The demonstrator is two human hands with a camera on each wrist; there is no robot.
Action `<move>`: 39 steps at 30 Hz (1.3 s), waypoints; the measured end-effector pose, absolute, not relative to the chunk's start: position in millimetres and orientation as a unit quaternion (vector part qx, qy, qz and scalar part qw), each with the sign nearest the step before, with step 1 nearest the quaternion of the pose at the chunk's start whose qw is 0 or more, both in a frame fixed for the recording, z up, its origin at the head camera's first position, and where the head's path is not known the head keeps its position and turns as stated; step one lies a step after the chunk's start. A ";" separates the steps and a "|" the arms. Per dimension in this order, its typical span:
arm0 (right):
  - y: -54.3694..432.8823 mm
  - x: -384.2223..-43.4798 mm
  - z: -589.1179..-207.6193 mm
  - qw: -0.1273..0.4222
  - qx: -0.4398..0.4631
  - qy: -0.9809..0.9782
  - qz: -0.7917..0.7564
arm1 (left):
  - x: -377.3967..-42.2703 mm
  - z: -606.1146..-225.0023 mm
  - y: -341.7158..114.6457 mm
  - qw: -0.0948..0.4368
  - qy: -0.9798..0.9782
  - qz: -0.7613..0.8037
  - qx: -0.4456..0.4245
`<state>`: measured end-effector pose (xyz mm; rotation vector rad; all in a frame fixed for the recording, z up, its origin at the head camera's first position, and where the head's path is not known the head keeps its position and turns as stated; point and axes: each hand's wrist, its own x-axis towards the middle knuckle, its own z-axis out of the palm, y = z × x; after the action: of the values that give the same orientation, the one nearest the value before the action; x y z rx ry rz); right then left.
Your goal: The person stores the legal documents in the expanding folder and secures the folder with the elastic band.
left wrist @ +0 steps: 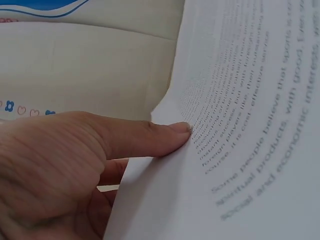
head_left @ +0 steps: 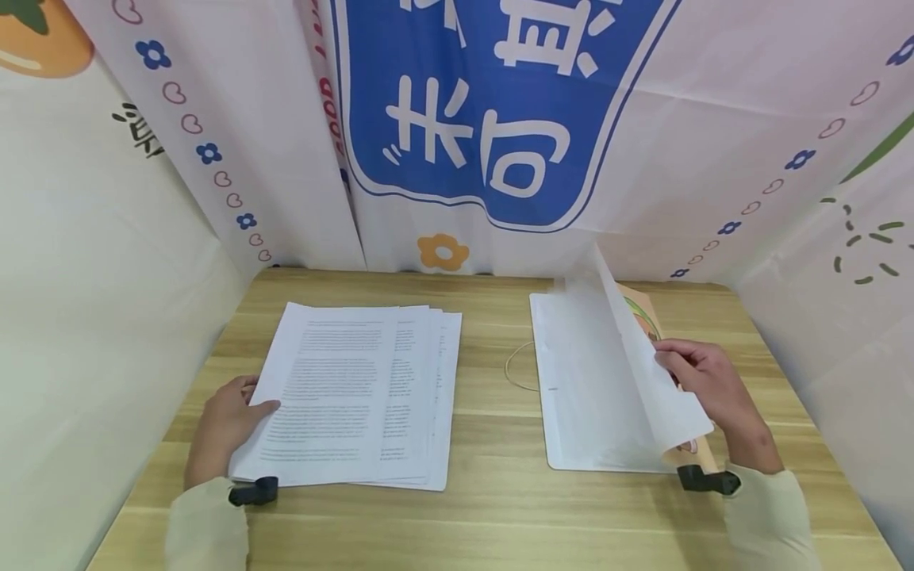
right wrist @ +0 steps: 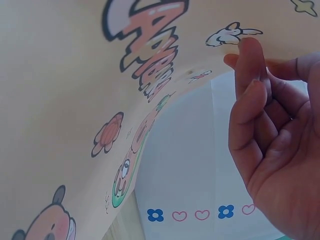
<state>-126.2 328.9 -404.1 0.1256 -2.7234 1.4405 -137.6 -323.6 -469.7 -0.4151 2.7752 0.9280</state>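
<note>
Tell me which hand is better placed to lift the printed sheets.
Probably the left hand: it holds the left edge of the printed sheets, its thumb on top. The right hand is well off to the side, pinching the patterned cover.

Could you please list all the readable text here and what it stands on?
"Some people believe that sports is": printed sheet
"course, it is cost effective service": sheet
"spiritual products, with good": sheet
"social and economic interests": sheet
"可": blue panel
Too small, blurred, cut off or distorted: remaining print, other characters, red lettering, black lettering, illustrated cover lettering.
</note>
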 end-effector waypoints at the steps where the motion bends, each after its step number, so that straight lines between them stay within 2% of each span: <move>1: 329.3 -126.5 -403.9 0.029 0.040 -0.884 0.466 | -137.6 -468.5 -324.0 0.091 0.935 0.314 -0.137; 16: 331.1 -127.5 -402.8 0.027 0.035 -0.880 0.473 | -133.5 -462.1 -313.7 0.063 0.921 0.369 -0.105; 31: 331.8 -124.7 -401.6 0.042 0.032 -0.878 0.476 | -133.5 -457.8 -273.2 0.070 0.775 0.626 -0.049; 39: 332.5 -123.3 -401.0 0.039 0.031 -0.865 0.499 | -140.3 -469.5 -239.2 0.090 0.725 0.682 -0.037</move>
<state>-123.3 332.5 -401.0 0.0941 -2.6530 1.5285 -140.3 -239.2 -469.5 -0.1091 2.1557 2.0279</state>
